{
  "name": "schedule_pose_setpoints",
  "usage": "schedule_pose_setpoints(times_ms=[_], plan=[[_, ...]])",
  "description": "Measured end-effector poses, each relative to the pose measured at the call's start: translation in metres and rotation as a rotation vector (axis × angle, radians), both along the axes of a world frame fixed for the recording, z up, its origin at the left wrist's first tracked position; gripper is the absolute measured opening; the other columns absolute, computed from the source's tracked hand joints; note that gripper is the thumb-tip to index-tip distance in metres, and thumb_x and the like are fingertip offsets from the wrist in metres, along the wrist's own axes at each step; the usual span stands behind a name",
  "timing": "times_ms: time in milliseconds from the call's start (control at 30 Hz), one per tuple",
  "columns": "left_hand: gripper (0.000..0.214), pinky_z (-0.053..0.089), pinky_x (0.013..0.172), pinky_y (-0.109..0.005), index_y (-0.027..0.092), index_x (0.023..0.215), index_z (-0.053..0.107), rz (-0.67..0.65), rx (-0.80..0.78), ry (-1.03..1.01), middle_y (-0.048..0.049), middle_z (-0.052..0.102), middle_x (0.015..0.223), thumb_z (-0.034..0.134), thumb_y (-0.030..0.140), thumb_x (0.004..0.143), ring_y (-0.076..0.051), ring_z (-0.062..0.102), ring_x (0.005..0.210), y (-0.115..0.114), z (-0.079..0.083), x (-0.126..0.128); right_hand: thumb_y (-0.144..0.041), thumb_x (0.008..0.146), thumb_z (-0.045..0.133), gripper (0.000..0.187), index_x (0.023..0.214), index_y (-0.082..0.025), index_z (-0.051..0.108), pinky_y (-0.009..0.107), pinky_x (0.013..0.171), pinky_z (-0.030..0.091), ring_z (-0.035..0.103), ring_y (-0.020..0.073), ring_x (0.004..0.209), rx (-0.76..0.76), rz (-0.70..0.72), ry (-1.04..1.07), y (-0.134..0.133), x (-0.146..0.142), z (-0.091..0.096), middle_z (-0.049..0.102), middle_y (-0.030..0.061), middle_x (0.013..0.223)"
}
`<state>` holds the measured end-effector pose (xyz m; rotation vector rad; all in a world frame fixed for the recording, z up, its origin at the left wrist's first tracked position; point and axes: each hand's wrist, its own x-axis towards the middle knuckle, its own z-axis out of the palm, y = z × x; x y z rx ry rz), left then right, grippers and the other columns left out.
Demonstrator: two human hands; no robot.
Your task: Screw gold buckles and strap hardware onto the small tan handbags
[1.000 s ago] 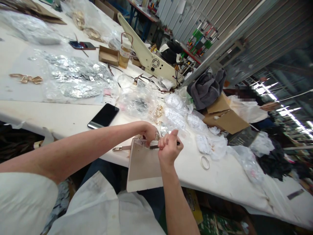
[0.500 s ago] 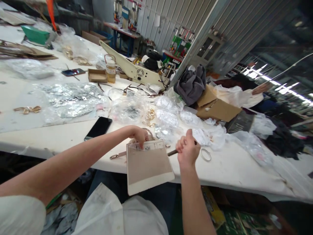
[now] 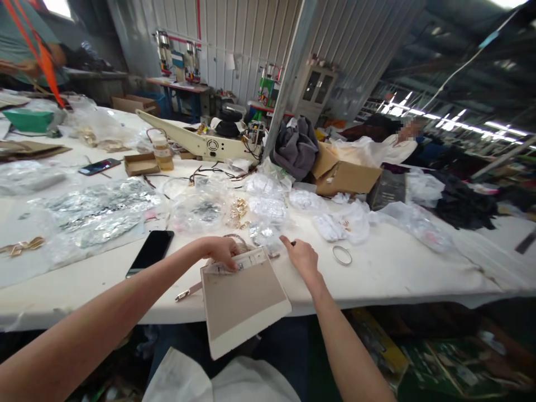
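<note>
My left hand (image 3: 225, 252) grips the top edge of a flat taupe and cream bag (image 3: 245, 298), thumb on its light upper strip, where small metal fittings show. The bag tilts over the table's front edge. From its left side a strap with a metal clasp (image 3: 187, 291) lies on the cloth. My right hand (image 3: 302, 258) is closed just right of the bag, apart from it, with the thumb raised. Only a dark end of a slim tool (image 3: 293, 243) shows at this fist; the rest is hidden. A roll of tape (image 3: 342, 255) lies right of that hand.
A black phone (image 3: 151, 252) lies left of my left forearm. Beyond the hands are plastic bags of silvery pieces (image 3: 100, 206), gold-coloured hardware (image 3: 239, 209) and white packets (image 3: 268, 204). Farther back stand a cardboard tray (image 3: 141, 165), a jar (image 3: 162, 155) and a cream machine (image 3: 209, 146).
My view has turned to the right. The right fist has rotated and moved up beside the bag's top corner, and its tool's shaft no longer shows. My left hand keeps its hold on the bag.
</note>
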<state>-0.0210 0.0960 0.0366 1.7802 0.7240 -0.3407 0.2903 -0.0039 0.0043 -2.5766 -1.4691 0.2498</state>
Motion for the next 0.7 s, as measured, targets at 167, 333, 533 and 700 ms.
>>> schedule_pose_setpoints(times_ms=[167,333,533,700], plan=[[0.044,0.051,0.074,-0.031,0.017,0.101,0.082,0.008,0.029,0.026,-0.0061,0.081,0.099,0.079,0.034,0.061,-0.026,0.071,0.091,-0.006,0.007,0.002,-0.077,0.109,0.037,0.074,0.118,-0.011,0.070,0.040,0.090,0.051,0.076,0.0350,0.100,-0.009,0.045,-0.156,-0.015,-0.007,-0.011,0.076,0.0209,0.104],[0.029,0.046,0.069,-0.031,0.018,0.085,0.075,-0.005,0.058,0.045,-0.0019,0.074,0.081,0.074,0.029,0.058,-0.022,0.064,0.078,-0.007,0.013,0.006,-0.064,0.113,0.044,0.059,0.121,-0.012,0.070,0.044,0.101,0.050,0.067,0.0346,0.114,0.451,0.152,-0.100,-0.037,-0.014,0.003,0.068,0.0222,0.124],[0.029,0.042,0.069,-0.029,0.018,0.085,0.071,0.002,0.054,0.007,0.0005,0.069,0.080,0.072,0.032,0.060,-0.020,0.059,0.077,-0.009,0.016,0.000,-0.040,0.105,0.062,0.041,0.139,-0.021,0.072,0.038,0.105,0.054,0.068,0.0248,0.119,0.269,0.674,0.800,-0.035,-0.043,0.025,0.074,0.0115,0.134],[0.027,0.037,0.066,-0.029,0.021,0.080,0.065,-0.009,0.171,-0.016,0.0029,0.060,0.075,0.070,0.035,0.058,-0.019,0.052,0.074,-0.019,0.015,-0.007,-0.032,0.090,0.075,0.060,0.149,-0.022,0.069,0.033,0.092,0.054,0.069,0.0224,0.102,0.111,0.720,0.865,-0.021,-0.038,0.026,0.078,0.0080,0.122]])
